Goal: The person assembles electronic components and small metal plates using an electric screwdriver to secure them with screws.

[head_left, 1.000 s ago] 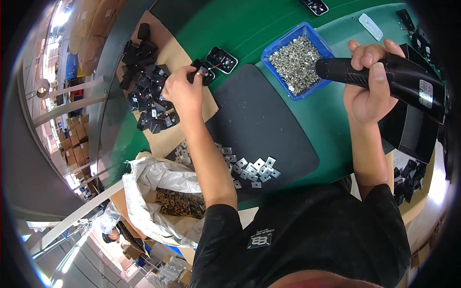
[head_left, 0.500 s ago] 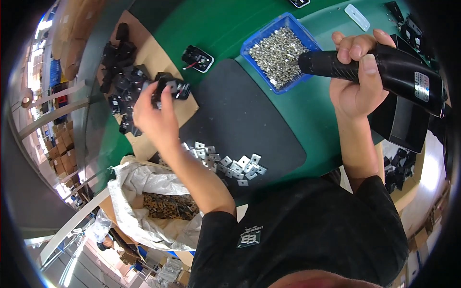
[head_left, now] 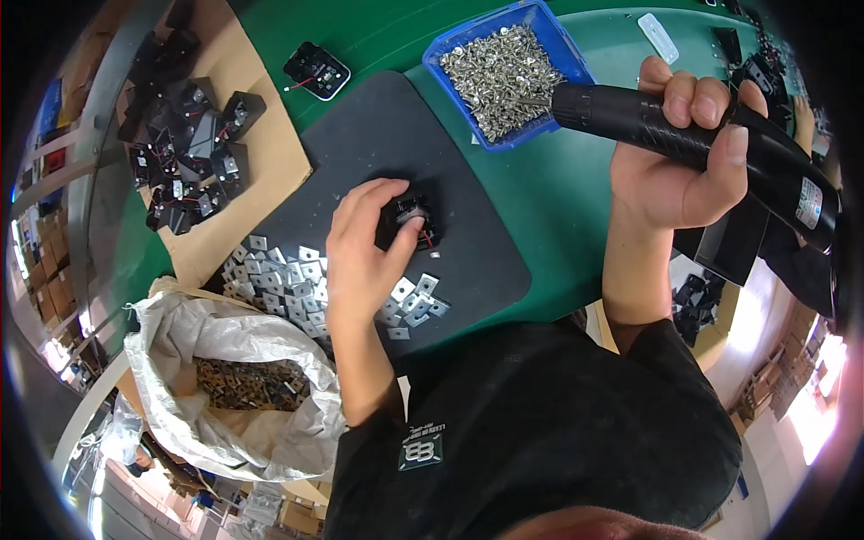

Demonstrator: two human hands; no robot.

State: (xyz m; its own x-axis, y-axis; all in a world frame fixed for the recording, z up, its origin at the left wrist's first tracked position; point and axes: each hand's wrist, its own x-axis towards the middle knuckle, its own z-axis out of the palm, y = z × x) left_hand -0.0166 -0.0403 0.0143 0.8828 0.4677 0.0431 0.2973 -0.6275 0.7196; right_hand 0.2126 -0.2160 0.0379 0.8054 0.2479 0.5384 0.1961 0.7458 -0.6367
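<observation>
On the black mat (head_left: 454,171), my left hand (head_left: 358,247) holds a small black plastic housing (head_left: 407,216) with a red wire, thumb on its upper face. Its fingers hide part of the housing. My right hand (head_left: 675,184) is wrapped around a black electric screwdriver (head_left: 612,117) that points left. The screwdriver's nose is at the right side of a blue bin (head_left: 443,70), over a heap of silver screws (head_left: 504,81). Whether a screw sits on the bit cannot be made out. Square metal plates with holes (head_left: 270,279) lie beside my left wrist.
Several black housings (head_left: 193,153) are piled on a cardboard sheet (head_left: 281,148) at left. Another housing (head_left: 317,72) lies beyond the mat. A white sack (head_left: 162,360) of small metal parts stands at the near left. A person's hand (head_left: 803,121) shows at far right.
My left hand has moved right from the cardboard pile to the mat, bringing a black housing. The screwdriver stays in my right hand by the screw bin. The whole view has shifted.
</observation>
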